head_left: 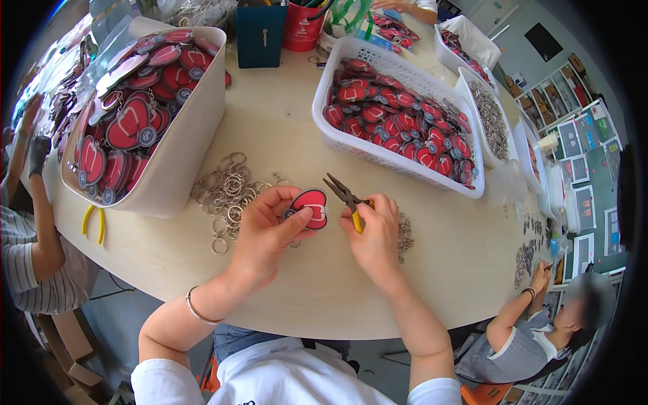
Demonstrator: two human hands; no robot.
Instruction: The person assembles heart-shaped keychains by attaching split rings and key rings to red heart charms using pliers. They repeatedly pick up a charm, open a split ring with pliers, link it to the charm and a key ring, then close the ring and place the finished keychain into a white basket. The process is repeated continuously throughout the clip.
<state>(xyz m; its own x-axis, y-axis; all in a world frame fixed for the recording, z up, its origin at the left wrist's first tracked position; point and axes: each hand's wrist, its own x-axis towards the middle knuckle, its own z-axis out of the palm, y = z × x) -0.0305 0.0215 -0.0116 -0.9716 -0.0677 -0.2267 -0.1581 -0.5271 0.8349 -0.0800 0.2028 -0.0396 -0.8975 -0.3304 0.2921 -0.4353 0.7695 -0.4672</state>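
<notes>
Between the thumb and fingers of my left hand [265, 233] is a red keychain charm [312, 208] with a dark edge and a small round grey-blue part. My right hand [373, 236] grips pliers [347, 196] with yellow handles, their dark jaws pointing up and left, apart from the charm. Beside my left hand lies a loose heap of metal split rings [228, 189]. A smaller pile of fine metal pieces [405, 236] sits just right of my right hand, partly hidden by it.
A white bin [196, 155] full of charms stands at left, and a white basket [398, 162] of charms at back right. Yellow-handled pliers [94, 223] lie at the left table edge. Co-workers sit left and right [520, 337]; a dark blue box [260, 40] stands behind.
</notes>
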